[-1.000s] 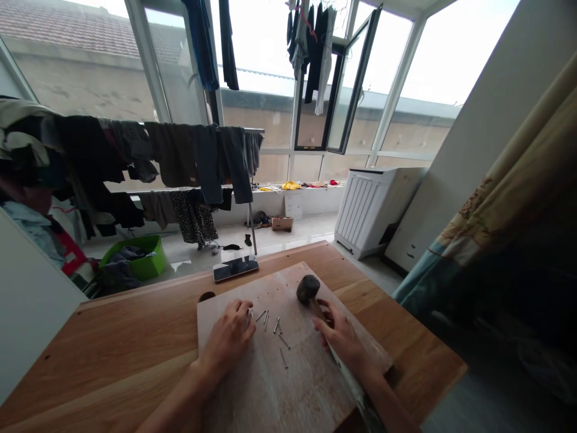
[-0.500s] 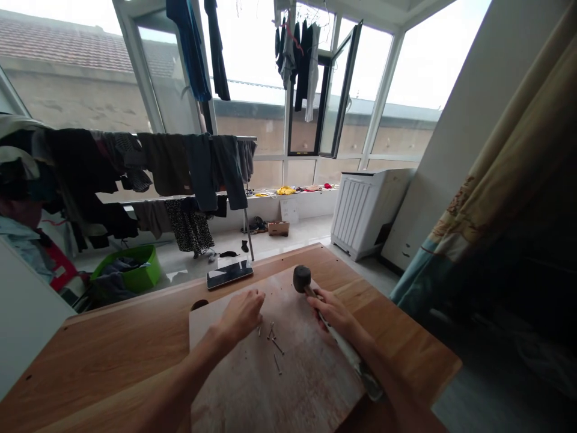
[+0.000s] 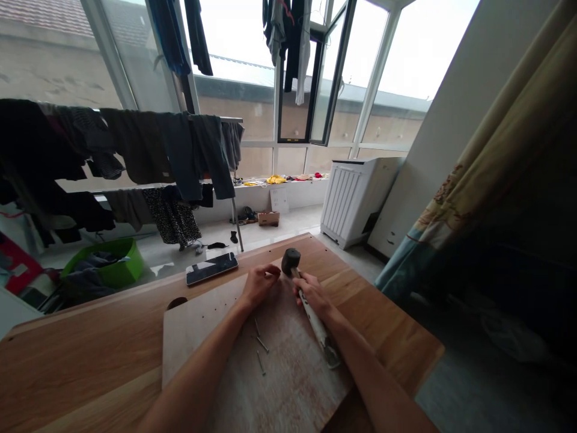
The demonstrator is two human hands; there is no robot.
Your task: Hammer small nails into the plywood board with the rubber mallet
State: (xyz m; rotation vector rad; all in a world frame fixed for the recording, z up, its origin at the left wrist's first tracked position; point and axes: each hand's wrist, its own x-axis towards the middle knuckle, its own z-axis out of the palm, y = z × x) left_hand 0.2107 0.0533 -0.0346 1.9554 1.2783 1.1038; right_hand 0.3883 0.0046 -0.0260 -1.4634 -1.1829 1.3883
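Observation:
My right hand [image 3: 312, 293] is wrapped round the pale, worn handle of a rubber mallet [image 3: 291, 258], close below its black head. The head is just above the far part of a pale wooden board [image 3: 211, 367]. My left hand [image 3: 260, 285] is beside the mallet head, its fingers pinched together near the board's far edge. Whatever is between those fingertips is too small to make out. Several loose nails [image 3: 262, 344] lie on the board between my forearms. A row of small dark holes or marks shows on the board left of my left hand.
Under the board is a wooden table [image 3: 90, 343], with a phone [image 3: 211, 269] near its far edge. Beyond are a drying rack with clothes [image 3: 180, 150], a green tub [image 3: 119, 264] and a white washing machine [image 3: 345, 201]. A curtain [image 3: 442, 204] hangs at right.
My left hand has moved right and away from me, from near the nails to beside the mallet head. My right hand still grips the mallet. The view has shifted slightly right and down.

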